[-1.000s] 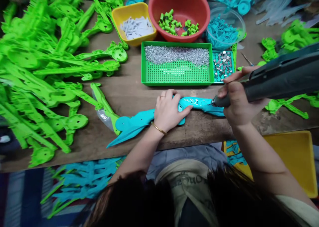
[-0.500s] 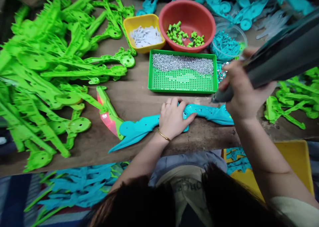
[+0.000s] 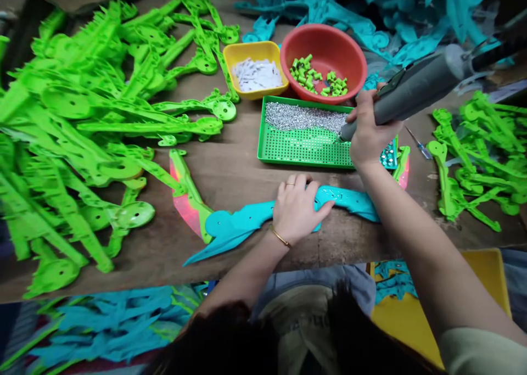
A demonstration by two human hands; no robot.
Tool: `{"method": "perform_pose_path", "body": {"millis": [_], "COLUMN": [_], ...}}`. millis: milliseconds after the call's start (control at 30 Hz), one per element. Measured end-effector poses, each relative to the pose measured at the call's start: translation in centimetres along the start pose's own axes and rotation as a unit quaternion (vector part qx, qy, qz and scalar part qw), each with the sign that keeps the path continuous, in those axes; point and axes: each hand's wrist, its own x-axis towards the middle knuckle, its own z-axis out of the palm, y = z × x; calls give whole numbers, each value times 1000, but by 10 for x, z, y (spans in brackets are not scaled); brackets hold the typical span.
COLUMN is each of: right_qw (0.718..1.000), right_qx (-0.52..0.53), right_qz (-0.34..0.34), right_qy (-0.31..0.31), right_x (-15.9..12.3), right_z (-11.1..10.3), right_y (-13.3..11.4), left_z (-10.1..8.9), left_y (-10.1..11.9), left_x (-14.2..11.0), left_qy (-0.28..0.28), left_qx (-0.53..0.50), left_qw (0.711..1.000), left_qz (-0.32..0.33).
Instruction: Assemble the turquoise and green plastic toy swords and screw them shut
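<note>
Right forearm blocks part of the long curved blue plastic piece, near centre; left hand has it gripped. Right hand clutches the grey power screwdriver, tip's now shifted over the green perforated tray.

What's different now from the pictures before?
The right hand moved the grey tool away from the blue piece, up to the green tray of little metal bits. The see-through part at the left looked clear at first; now it's pink. Neither hand let go of anything: the left hand stayed on the blue piece.
</note>
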Motion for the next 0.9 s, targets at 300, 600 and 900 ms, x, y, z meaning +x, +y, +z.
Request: {"method": "perform_pose_path", "body": {"millis": [300, 600, 900], "right_qw": [991, 995, 995], "right_qx": [85, 78, 60], "right_qz": [-51, 12, 49], "right_qy": [93, 62, 59], "right_x": [1, -53, -65], "right_z": [-7, -130, -133], "right_y": [-56, -101, -79], "left_z": [-1, -1, 2], "left_y": [-1, -2, -6], "left_x": [0, 3, 2], "left_qy": [5, -3, 10], "left_qx": [28, 40, 55], "left_qw": [1000, 999, 998], "left_qz": [-2, -3, 3]}}
